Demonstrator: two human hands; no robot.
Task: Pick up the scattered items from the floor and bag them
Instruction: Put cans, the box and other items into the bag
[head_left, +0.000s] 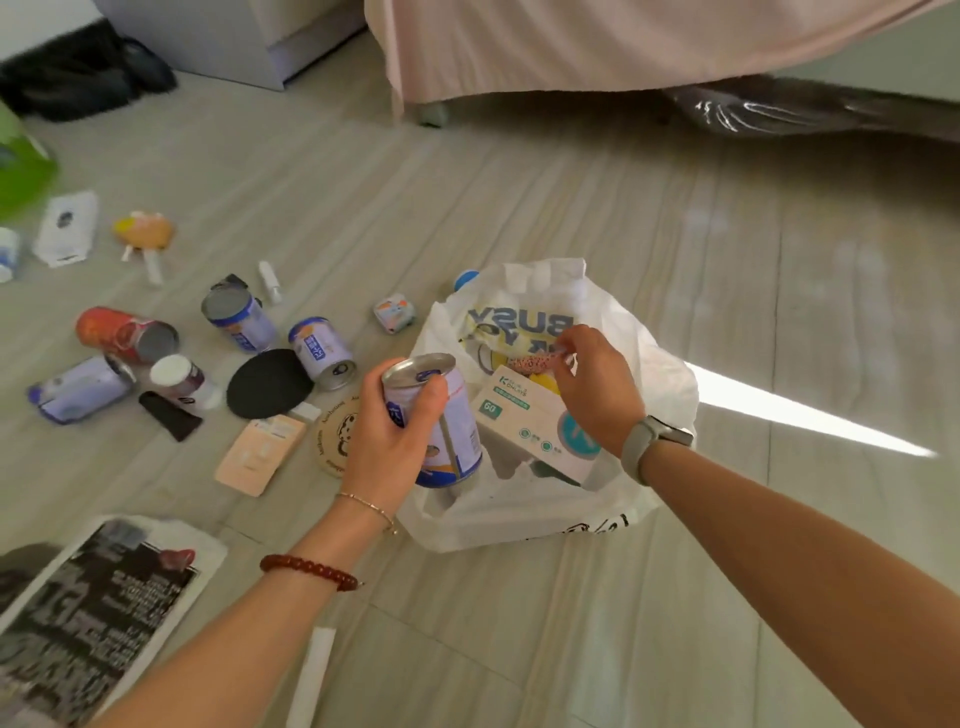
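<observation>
Over white bag (530, 514): left hand (387, 441) wrapped around can (441, 421), likely light, rigid, smooth; best gripped mid-body. Right hand (597, 384) pinching speckled item (535, 362).

A bedroom floor in a home.

A bed (597, 41) draped in pink cloth stands on pale wood-look flooring (675, 260), a grey cabinet (234, 36) beside it, and household cans, packets and a white shopping bag (545, 499) lie about.
</observation>
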